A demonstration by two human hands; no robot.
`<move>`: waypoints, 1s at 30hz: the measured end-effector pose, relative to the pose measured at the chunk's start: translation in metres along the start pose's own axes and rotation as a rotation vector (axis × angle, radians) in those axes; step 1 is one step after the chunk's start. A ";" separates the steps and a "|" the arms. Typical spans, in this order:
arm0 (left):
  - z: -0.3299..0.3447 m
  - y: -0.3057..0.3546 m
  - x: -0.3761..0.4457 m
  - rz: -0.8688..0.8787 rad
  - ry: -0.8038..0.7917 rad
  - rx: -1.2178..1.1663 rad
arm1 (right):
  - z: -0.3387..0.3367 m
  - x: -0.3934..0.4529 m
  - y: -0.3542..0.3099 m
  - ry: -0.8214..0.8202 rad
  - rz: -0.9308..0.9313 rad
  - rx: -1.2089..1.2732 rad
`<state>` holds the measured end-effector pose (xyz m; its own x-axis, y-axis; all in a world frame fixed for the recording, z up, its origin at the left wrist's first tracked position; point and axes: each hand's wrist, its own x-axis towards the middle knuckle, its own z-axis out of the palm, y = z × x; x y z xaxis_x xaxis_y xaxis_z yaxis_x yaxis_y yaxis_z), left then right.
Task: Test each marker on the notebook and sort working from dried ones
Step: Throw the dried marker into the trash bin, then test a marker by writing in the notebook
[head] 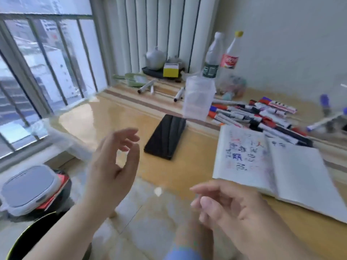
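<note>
An open notebook (272,166) lies on the right of the wooden table, its left page covered in blue and red scribbles. Behind it sits a heap of whiteboard markers (262,115) with red, blue and black caps. Two more markers (146,86) (179,94) lie farther back near the window ledge. My left hand (112,162) hovers over the table's left edge, fingers loosely curled and holding nothing. My right hand (231,209) hangs in front of the notebook's near corner, fingers relaxed, also holding nothing.
A black phone (166,136) lies mid-table, with a clear plastic cup (199,96) behind it. Two bottles (212,57) (231,53), a teapot (155,57) and a yellow box (170,70) stand at the back. A white appliance (30,188) sits on the floor at left.
</note>
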<state>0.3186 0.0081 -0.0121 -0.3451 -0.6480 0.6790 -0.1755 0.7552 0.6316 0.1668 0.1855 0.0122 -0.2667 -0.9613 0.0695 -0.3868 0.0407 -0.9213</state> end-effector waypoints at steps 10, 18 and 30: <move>0.195 0.113 0.072 0.405 -0.581 -0.152 | -0.176 -0.018 0.031 0.446 0.118 -0.137; 0.285 0.106 0.079 0.353 -0.802 -0.095 | -0.249 0.022 0.096 0.550 0.296 -0.425; 0.291 0.075 0.062 0.126 -0.674 -0.234 | -0.257 0.101 0.153 0.422 0.331 -0.910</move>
<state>0.0160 0.0536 -0.0318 -0.8562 -0.2990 0.4214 0.0790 0.7303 0.6785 -0.1463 0.1647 -0.0236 -0.6980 -0.6990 0.1557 -0.7080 0.6408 -0.2968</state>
